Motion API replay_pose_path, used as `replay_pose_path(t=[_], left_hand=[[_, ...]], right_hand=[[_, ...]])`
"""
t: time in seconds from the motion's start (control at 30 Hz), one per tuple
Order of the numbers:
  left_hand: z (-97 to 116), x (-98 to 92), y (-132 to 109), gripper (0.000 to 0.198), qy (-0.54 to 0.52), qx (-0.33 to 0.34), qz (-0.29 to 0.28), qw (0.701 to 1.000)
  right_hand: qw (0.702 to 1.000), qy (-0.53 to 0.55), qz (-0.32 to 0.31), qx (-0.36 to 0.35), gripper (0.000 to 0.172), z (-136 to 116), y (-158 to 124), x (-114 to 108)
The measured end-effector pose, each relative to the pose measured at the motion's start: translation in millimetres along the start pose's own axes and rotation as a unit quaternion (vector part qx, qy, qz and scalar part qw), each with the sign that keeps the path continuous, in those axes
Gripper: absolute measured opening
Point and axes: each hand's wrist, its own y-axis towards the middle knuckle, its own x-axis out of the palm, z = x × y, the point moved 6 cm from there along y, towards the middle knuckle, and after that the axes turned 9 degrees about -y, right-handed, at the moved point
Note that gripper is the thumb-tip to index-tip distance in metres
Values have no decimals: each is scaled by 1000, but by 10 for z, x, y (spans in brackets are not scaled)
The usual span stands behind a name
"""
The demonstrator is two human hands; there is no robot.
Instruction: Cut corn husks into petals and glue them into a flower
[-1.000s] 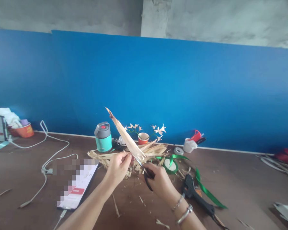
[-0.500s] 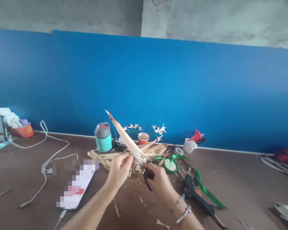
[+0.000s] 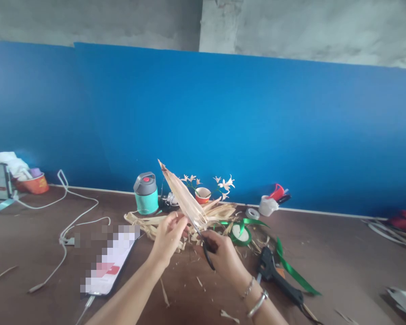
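Note:
My left hand [image 3: 171,234] pinches the lower edge of a pale dried corn husk [image 3: 186,197], which tapers up to a brownish tip at the upper left. In my right hand [image 3: 221,250] is a pair of dark-handled scissors [image 3: 208,255], the fingers wrapped round the handles. The blades point up and left and meet the lower part of the husk beside my left fingers. Whether the blades are closed cannot be made out. Behind both hands lies a pile of dried husks [image 3: 223,211], with small scraps scattered on the brown table [image 3: 186,298].
A spool of green ribbon [image 3: 241,234] and a black glue gun [image 3: 279,275] lie to the right. On the left are a phone [image 3: 113,262] and white cables [image 3: 64,230]. A teal flask [image 3: 146,198], a cup [image 3: 202,195] and white flowers [image 3: 226,183] stand behind.
The husk has swung a little to the right and shows more of its broad face. Both hands stay nearly in place, and the scissors remain at its lower part.

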Motion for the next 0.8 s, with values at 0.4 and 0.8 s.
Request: replay_pose_path(t=[0.4, 0.8], left_hand=[[-147, 41, -17, 20, -117, -28, 16, 993], [-220, 62, -14, 23, -149, -47, 15, 988]], right_hand=[[990, 137, -38, 20, 30, 45, -8, 125], [969, 234, -54, 55, 28, 139, 3, 231]])
